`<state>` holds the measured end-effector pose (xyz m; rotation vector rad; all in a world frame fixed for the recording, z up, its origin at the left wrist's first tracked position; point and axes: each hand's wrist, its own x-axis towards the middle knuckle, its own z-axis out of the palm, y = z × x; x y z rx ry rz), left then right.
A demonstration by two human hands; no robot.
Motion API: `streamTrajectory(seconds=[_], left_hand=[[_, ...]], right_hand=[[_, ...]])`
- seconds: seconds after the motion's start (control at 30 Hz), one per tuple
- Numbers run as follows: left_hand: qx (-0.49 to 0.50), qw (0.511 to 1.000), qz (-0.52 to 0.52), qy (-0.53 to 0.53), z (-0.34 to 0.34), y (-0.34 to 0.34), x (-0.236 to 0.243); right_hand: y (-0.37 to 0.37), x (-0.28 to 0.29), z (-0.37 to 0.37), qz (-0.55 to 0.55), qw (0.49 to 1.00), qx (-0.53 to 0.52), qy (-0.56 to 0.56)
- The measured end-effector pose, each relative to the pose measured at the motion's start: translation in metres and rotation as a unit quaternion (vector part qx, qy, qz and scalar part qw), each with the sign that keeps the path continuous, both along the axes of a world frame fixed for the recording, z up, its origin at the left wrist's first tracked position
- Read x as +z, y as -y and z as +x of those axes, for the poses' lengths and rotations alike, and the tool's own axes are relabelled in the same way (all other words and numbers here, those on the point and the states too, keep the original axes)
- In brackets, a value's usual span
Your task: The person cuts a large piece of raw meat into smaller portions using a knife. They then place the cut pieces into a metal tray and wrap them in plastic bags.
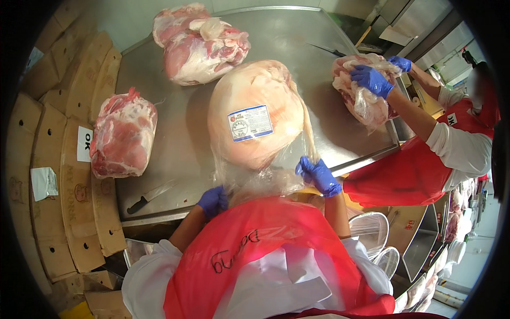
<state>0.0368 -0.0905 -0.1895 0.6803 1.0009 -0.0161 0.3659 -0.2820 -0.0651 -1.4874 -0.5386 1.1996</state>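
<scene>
While cardboard (71, 212) stood at the far left, a trimmed meat block (123, 135) lay beside it on the metal surface (183, 125), with 1 dark-handled knife (139, 204) nearer the person. Next, raw cuts (204, 53) sat well beyond the left grip (213, 202), which clasped the near edge of a clear bag (265, 183). Inside it, a large pale cut (255, 87) rested mid-surface, bearing a label (250, 123). The right grip (320, 176) pinched the bag's other side. Farther right, a co-worker's 2 gloved hands (373, 81) touched a plastic-draped cut (366, 109).
</scene>
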Motion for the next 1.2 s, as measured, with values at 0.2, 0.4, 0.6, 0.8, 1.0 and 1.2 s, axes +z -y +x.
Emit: streamTrajectory(seconds=[0.2,0.4,0.6,0.8,1.0,1.2], left_hand=[[-0.019,0.599,0.790,-0.134,0.035,-0.042,0.098],[-0.149,0.533,0.833,0.021,0.133,-0.052,0.185],[-0.122,0.517,0.844,0.071,0.152,-0.060,0.147],[-0.031,0.498,0.859,0.112,0.144,-0.059,0.123],[0.291,0.714,0.637,-0.021,0.076,-0.050,0.039],[0.263,0.959,0.085,-0.055,0.108,-0.027,0.038]], right_hand=[[0.073,-0.054,-0.007,-0.076,0.996,-0.026,-0.033],[0.089,-0.085,0.003,-0.111,0.993,-0.031,0.023],[0.085,-0.095,-0.001,-0.133,0.987,-0.070,0.055],[0.076,-0.083,0.004,-0.178,0.976,-0.064,0.104],[0.085,-0.092,0.044,-0.073,0.972,-0.085,0.208],[0.017,-0.078,0.072,0.036,0.976,-0.204,-0.061]])
